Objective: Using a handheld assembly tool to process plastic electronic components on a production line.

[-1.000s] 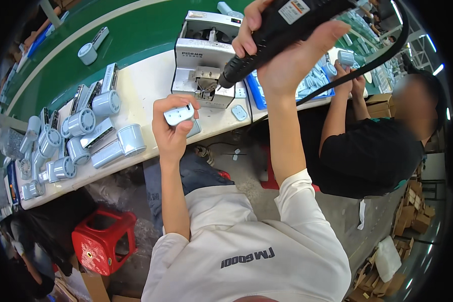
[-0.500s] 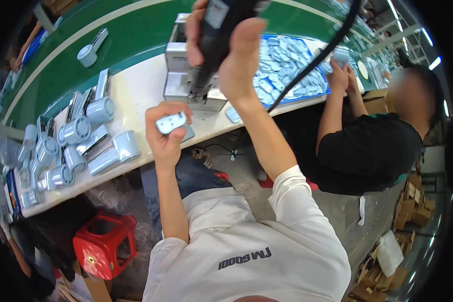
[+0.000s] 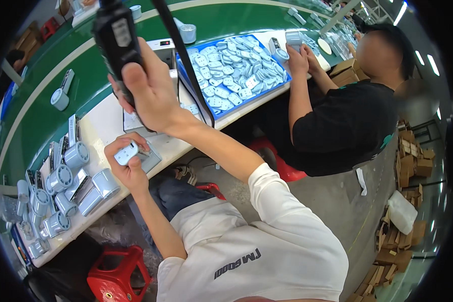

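Note:
My left hand (image 3: 130, 173) is closed around a small light-blue rounded plate (image 3: 126, 153) with holes in it, held near the front edge of the bench. Beside its fingers shows a flat light grey-blue piece (image 3: 151, 160); whether it is joined to the plate I cannot tell. My right hand (image 3: 153, 90) grips a black electric screwdriver (image 3: 117, 43), raised above the bench and tilted. The right hand and wrist hide the screwdriver's tip.
Several light-blue round-headed housings (image 3: 77, 155) crowd the left of the bench (image 3: 98, 118). A blue tray (image 3: 236, 106) of light-blue plates lies to the right, near a silver box (image 3: 162, 46). A green conveyor (image 3: 40, 118) runs behind. A co-worker (image 3: 340, 105) sits at right; a red stool (image 3: 118, 272) stands below.
The whole view has shifted, bringing the tray nearer the middle. My right hand with the screwdriver has moved left, and the plate in my left hand has tilted.

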A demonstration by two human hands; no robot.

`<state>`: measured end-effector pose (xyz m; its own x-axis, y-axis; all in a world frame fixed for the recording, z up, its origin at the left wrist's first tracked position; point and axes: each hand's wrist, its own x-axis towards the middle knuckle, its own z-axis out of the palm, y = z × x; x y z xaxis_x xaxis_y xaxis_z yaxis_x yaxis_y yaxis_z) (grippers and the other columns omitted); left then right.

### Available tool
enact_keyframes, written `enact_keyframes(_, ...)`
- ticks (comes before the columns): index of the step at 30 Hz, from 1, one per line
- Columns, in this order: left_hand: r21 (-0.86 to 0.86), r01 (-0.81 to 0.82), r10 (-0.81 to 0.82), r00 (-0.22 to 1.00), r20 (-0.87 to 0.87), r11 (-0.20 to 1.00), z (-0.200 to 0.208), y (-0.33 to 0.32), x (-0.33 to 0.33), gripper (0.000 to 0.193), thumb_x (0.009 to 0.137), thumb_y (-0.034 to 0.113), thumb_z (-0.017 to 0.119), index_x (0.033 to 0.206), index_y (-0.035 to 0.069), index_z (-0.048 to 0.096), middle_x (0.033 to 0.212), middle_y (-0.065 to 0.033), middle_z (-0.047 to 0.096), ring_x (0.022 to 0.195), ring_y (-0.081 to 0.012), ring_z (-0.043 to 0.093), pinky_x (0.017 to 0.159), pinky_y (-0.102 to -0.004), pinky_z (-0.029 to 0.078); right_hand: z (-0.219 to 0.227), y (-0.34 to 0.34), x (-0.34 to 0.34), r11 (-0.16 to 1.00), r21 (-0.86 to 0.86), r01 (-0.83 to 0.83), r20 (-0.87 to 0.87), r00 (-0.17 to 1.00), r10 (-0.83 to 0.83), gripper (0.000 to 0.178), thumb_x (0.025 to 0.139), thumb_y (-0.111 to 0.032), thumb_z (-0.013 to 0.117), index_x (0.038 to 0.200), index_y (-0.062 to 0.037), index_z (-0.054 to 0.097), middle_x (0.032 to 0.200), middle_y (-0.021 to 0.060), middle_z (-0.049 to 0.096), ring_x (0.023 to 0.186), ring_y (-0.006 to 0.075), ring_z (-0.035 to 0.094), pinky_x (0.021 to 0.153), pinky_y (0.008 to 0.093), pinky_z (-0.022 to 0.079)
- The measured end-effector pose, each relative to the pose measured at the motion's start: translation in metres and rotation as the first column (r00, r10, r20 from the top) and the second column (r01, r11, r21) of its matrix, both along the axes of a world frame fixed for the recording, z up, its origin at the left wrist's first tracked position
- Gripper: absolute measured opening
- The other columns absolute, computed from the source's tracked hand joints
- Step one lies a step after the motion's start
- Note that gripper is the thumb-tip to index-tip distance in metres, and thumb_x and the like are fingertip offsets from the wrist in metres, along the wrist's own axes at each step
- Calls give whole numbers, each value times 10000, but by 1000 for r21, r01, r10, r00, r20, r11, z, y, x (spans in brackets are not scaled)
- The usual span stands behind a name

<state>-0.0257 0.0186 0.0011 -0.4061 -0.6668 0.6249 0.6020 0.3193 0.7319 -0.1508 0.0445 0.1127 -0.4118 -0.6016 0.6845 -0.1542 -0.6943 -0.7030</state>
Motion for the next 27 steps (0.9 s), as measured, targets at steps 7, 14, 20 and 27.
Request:
enact_keyframes(7, 53, 36, -36, 999, -8, 998, 2, 3, 4, 462, 841, 397, 649, 1044, 31, 454, 879, -130, 579, 724, -162, 546, 671, -265, 442, 77, 26, 3, 939, -221, -264, -90, 964, 250, 785, 830, -722, 345, 1113, 5, 434, 690, 71, 497, 431, 105, 464, 402, 208, 353)
enact_keyframes(14, 149, 153, -153, 988, -11, 977, 1, 2, 3, 376, 840, 267, 672, 1061, 29, 484, 888, -76, 610, 748, -101, 543, 684, -230, 440, 90, -2, 40, 803, -357, -477, -2, 860, 510, 865, 785, -787, 328, 1102, 11, 432, 702, 72, 464, 448, 118, 461, 432, 209, 364)
enact_keyframes(20, 136, 166, -169, 986, 11, 977, 0, -4, 8, 370, 825, 240, 689, 1060, 34, 491, 873, -49, 619, 738, -76, 528, 678, -223, 436, 90, -42, 41, 761, -420, -494, 128, 799, 588, 839, 806, -767, 312, 1104, 9, 432, 709, 70, 462, 439, 119, 449, 425, 215, 358)
enact_keyframes(27, 146, 185, -186, 983, -4, 972, 0, -4, 8, 375, 816, 245, 701, 1058, 43, 498, 889, -55, 619, 769, -88, 538, 692, -228, 440, 90, -33, 53, 741, -491, -458, 276, 725, 631, 810, 830, -743, 294, 1106, 5, 432, 718, 68, 460, 429, 120, 436, 417, 222, 351)
